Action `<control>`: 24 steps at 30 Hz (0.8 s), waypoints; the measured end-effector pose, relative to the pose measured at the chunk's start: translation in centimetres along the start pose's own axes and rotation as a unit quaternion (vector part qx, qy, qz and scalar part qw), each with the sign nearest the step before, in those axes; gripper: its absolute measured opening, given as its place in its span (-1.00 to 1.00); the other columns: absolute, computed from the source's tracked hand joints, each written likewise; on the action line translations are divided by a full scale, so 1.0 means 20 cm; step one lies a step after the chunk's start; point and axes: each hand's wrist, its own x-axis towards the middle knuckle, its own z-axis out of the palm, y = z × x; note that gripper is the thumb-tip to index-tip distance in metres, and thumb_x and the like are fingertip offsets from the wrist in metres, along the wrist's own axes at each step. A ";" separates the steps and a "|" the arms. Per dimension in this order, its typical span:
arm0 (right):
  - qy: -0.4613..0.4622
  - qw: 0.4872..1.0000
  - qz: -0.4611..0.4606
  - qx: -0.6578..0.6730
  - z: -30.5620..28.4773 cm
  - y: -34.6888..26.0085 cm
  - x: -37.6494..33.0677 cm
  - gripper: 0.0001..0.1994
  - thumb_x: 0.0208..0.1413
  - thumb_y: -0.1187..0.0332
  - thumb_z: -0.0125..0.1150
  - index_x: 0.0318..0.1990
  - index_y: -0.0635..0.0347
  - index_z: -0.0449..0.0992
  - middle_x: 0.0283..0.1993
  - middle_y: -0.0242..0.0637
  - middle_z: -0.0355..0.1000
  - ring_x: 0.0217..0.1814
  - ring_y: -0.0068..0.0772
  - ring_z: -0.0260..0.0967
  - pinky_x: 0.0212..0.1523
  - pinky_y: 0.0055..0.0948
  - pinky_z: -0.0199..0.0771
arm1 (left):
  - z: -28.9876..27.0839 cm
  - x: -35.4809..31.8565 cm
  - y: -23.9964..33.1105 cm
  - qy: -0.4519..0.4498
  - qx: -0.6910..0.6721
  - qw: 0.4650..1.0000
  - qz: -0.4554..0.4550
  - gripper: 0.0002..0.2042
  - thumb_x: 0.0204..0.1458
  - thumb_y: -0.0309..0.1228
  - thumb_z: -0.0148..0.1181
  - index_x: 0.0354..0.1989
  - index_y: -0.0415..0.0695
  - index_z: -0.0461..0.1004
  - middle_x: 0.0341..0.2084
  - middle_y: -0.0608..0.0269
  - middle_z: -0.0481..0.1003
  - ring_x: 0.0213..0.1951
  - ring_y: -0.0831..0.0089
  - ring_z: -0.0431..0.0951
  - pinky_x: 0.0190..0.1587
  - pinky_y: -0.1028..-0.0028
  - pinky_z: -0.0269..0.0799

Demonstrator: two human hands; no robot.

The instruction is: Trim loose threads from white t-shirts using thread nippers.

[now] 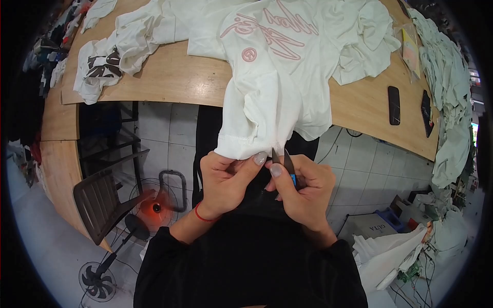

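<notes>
A white T-shirt [305,77] with pink outlined lettering hangs over the table's near edge toward me. My left hand [228,182] pinches the hem of its sleeve [249,113] between thumb and fingers. In my right hand [305,192] is a small pair of thread snips [289,165], dark-bladed with a bit of blue. Their two points stand apart and face up, close by the sleeve hem. The thumb and fingers of my right hand are closed round the snips. Whether a thread lies between the blades is too small to tell.
More white garments [138,36] lie along the wooden table [179,77], one with a black print. A phone [394,105] and a dark flat object [427,113] rest at the right. Piled pale cloth [447,87] lines the right edge. Below left stand a chair [97,208] and a fan [156,208].
</notes>
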 end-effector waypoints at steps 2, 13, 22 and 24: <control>-0.002 1.000 -0.001 0.004 0.00 0.00 0.01 -0.95 0.25 0.53 0.36 -0.27 0.32 0.66 -0.56 -0.37 0.57 -0.55 -0.71 0.50 -0.54 -0.67 0.31 | 0.00 0.00 0.01 -0.001 0.007 1.000 -0.004 -0.78 0.29 -0.64 0.25 0.07 -0.40 0.61 -0.17 0.10 0.70 -0.16 0.53 0.68 -0.12 0.53 0.60; -0.015 0.998 0.032 0.043 -0.01 -0.01 0.01 -0.95 0.25 0.53 0.35 -0.27 0.33 0.66 -0.57 -0.37 0.56 -0.54 -0.73 0.48 -0.54 -0.67 0.29 | 0.01 0.00 0.01 0.000 -0.003 1.000 -0.003 -0.78 0.29 -0.62 0.25 0.06 -0.39 0.61 -0.18 0.10 0.70 -0.17 0.53 0.67 -0.12 0.52 0.60; -0.023 0.997 0.040 0.056 0.00 0.01 0.01 -0.94 0.27 0.50 0.35 -0.24 0.31 0.67 -0.59 -0.40 0.57 -0.56 -0.76 0.46 -0.57 -0.68 0.24 | 0.00 0.00 0.01 -0.006 0.005 1.000 -0.004 -0.79 0.30 -0.63 0.24 0.07 -0.39 0.61 -0.19 0.12 0.70 -0.16 0.55 0.66 -0.11 0.53 0.59; 0.001 0.999 0.024 0.048 0.01 0.01 0.02 -0.95 0.26 0.51 0.35 -0.24 0.30 0.67 -0.58 -0.39 0.57 -0.57 -0.77 0.45 -0.57 -0.67 0.23 | -0.01 0.00 0.00 -0.014 0.022 1.000 0.002 -0.78 0.30 -0.63 0.24 0.08 -0.39 0.61 -0.18 0.12 0.70 -0.15 0.56 0.65 -0.11 0.54 0.59</control>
